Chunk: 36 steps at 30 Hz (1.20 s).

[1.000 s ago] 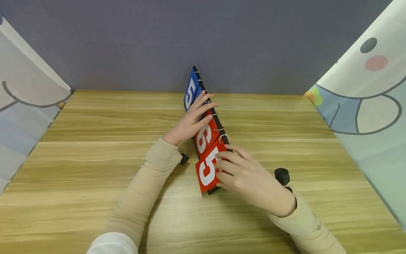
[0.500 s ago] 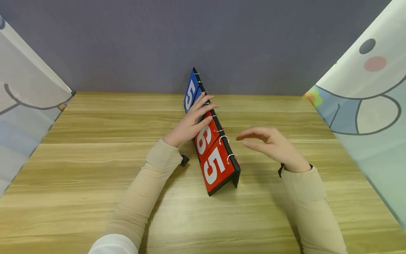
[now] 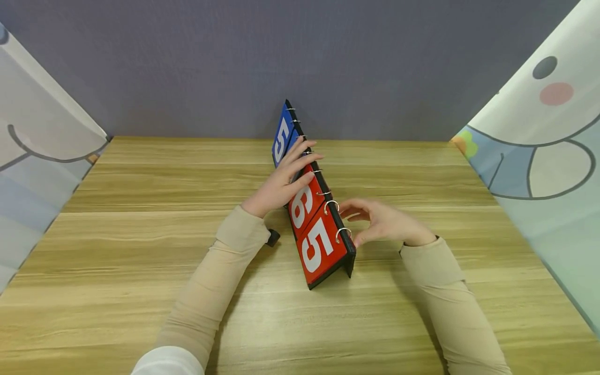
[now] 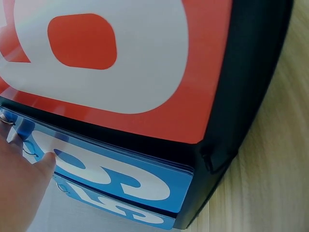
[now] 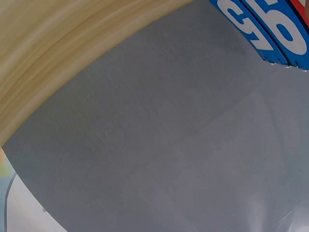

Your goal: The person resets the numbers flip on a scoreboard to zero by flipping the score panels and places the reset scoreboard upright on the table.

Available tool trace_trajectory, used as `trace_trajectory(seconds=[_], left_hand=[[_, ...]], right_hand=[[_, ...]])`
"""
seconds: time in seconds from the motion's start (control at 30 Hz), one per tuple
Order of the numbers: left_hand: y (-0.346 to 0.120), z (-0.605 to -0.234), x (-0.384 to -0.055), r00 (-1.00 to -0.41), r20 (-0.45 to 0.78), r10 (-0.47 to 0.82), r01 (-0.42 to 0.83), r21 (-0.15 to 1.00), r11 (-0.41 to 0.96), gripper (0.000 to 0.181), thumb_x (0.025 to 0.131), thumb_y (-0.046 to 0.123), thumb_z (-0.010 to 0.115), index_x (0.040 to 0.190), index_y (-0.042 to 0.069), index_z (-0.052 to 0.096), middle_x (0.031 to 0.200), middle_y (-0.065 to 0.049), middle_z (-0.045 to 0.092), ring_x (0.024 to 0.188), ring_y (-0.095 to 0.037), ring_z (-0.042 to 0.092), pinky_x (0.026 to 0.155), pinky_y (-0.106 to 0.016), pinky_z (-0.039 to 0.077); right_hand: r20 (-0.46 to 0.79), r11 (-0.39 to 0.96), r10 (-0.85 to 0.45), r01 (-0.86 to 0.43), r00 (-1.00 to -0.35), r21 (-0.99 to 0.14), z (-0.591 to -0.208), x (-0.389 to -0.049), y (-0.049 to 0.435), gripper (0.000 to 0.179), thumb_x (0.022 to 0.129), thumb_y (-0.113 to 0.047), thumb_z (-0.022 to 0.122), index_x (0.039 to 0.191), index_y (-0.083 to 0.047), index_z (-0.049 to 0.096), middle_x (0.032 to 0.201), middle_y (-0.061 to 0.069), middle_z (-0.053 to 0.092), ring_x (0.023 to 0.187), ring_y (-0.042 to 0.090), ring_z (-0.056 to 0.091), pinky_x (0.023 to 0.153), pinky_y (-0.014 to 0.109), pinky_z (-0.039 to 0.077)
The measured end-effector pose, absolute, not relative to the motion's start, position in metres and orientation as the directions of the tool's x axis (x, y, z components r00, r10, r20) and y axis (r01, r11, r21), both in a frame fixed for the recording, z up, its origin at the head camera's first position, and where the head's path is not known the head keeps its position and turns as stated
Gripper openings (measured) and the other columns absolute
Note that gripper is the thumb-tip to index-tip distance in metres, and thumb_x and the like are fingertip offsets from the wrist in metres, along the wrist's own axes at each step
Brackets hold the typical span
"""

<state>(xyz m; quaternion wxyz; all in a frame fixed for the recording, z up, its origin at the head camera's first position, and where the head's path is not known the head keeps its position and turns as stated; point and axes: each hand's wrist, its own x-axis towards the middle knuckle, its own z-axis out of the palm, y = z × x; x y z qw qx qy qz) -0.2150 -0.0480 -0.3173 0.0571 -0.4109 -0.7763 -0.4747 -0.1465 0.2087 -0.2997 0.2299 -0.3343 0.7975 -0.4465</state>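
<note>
Across the top edge of one flip-number board (image 3: 311,221) lies the left hand (image 3: 283,179), fingers extended and slightly spread, resting there without gripping. The right hand (image 3: 382,221) is half open at the other face near the close end, fingers curved, a gap between them and the thumb; its fingertips are partly hidden, so I cannot tell whether it has hold of anything. The board stands tent-like mid-surface, pointing away from the person. Its front shows four digit cards: two red ones, a 5 (image 3: 320,247) and a round digit (image 3: 303,205), then two blue ones, another round digit (image 4: 111,166) and a 5 (image 3: 282,136); whether the round ones are 6 or 9 I cannot tell. Eight metal rings (image 3: 344,228) line the top edge. Two beige sleeves (image 3: 450,297) cover the forearms, and one small black piece (image 3: 273,238) sits beside the left cuff. Beyond the wood-grain surface (image 3: 140,260) rises one grey panel (image 3: 187,67), flanked by two printed cloths (image 3: 553,156).
</note>
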Motion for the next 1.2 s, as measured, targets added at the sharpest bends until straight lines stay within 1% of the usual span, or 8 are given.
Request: trace_trajectory(seconds=[0.17,0.33,0.43,0.53,0.63,0.8,1.0,1.2], left_hand=[[-0.047,-0.318,-0.215,-0.653,0.484,0.582,0.695,0.688,0.208,0.056,0.098,0.047,0.037,0.136,0.007,0.049,0.155,-0.009,0.024,0.147,-0.014,-0.005,0.117,-0.049,0.004],[-0.047,-0.318,-0.215,-0.648,0.494,0.579,0.706,0.675,0.215,0.046,0.1,0.037,0.041,0.136,0.009,0.05,0.154,-0.009,0.025,0.147,-0.015,-0.004,0.118,-0.048,0.004],[-0.046,-0.318,-0.215,-0.651,0.495,0.576,0.708,0.669,0.225,0.048,0.1,0.041,0.04,0.136,0.011,0.05,0.154,-0.008,0.025,0.147,-0.014,-0.004,0.118,-0.047,0.005],[-0.046,-0.318,-0.215,-0.654,0.493,0.574,0.705,0.671,0.228,0.051,0.099,0.044,0.038,0.136,0.01,0.05,0.155,-0.007,0.025,0.147,-0.013,-0.005,0.118,-0.047,0.005],[-0.046,-0.318,-0.215,-0.659,0.487,0.573,0.701,0.674,0.234,0.047,0.1,0.039,0.041,0.136,0.01,0.05,0.155,-0.005,0.024,0.147,-0.013,-0.005,0.118,-0.047,0.005],[-0.045,-0.316,-0.214,-0.661,0.485,0.572,0.699,0.677,0.233,0.04,0.1,0.028,0.045,0.137,0.011,0.05,0.155,-0.005,0.024,0.147,-0.013,-0.005,0.118,-0.048,0.005],[-0.045,-0.318,-0.215,-0.649,0.497,0.576,0.709,0.67,0.221,0.049,0.1,0.04,0.039,0.137,0.01,0.049,0.155,-0.006,0.024,0.147,-0.015,-0.004,0.118,-0.048,0.005],[-0.05,-0.318,-0.215,-0.619,0.508,0.599,0.739,0.634,0.227,0.059,0.098,0.051,0.032,0.138,0.009,0.047,0.155,-0.009,0.023,0.148,-0.02,-0.004,0.118,-0.049,0.004]], right_hand=[[-0.054,0.326,-0.758,-0.305,-0.65,-0.895,-0.303,-0.148,0.206,0.08,0.07,-0.034,0.082,0.126,0.009,0.046,0.122,0.021,0.054,0.116,0.03,0.05,0.104,0.056,0.036],[-0.056,0.331,-0.755,-0.306,-0.653,-0.892,-0.305,-0.148,0.204,0.064,0.073,-0.019,0.082,0.122,0.007,0.05,0.118,0.016,0.056,0.113,0.021,0.053,0.104,0.053,0.037],[-0.063,0.338,-0.751,-0.301,-0.657,-0.892,-0.306,-0.148,0.203,0.057,0.074,-0.012,0.08,0.119,0.007,0.051,0.115,0.015,0.057,0.111,0.017,0.054,0.104,0.05,0.038],[-0.054,0.33,-0.754,-0.307,-0.655,-0.892,-0.306,-0.149,0.203,0.056,0.074,-0.012,0.081,0.117,0.008,0.052,0.112,0.015,0.057,0.108,0.013,0.055,0.103,0.051,0.039],[-0.052,0.338,-0.754,-0.319,-0.655,-0.885,-0.307,-0.15,0.204,0.056,0.073,-0.015,0.081,0.115,0.008,0.053,0.112,0.015,0.057,0.107,0.014,0.056,0.103,0.051,0.039],[-0.048,0.365,-0.751,-0.354,-0.659,-0.861,-0.306,-0.15,0.207,0.05,0.074,-0.021,0.08,0.11,0.005,0.056,0.109,0.009,0.06,0.109,0.023,0.059,0.102,0.05,0.04],[-0.042,0.38,-0.744,-0.371,-0.666,-0.847,-0.306,-0.151,0.21,0.04,0.075,-0.02,0.08,0.1,0.002,0.056,0.101,0.004,0.059,0.106,0.018,0.06,0.101,0.047,0.042],[-0.067,0.441,-0.692,-0.348,-0.718,-0.827,-0.3,-0.151,0.223,0.029,0.078,-0.009,0.077,0.092,0.0,0.053,0.091,0.006,0.053,0.094,0.012,0.058,0.094,0.029,0.047]])
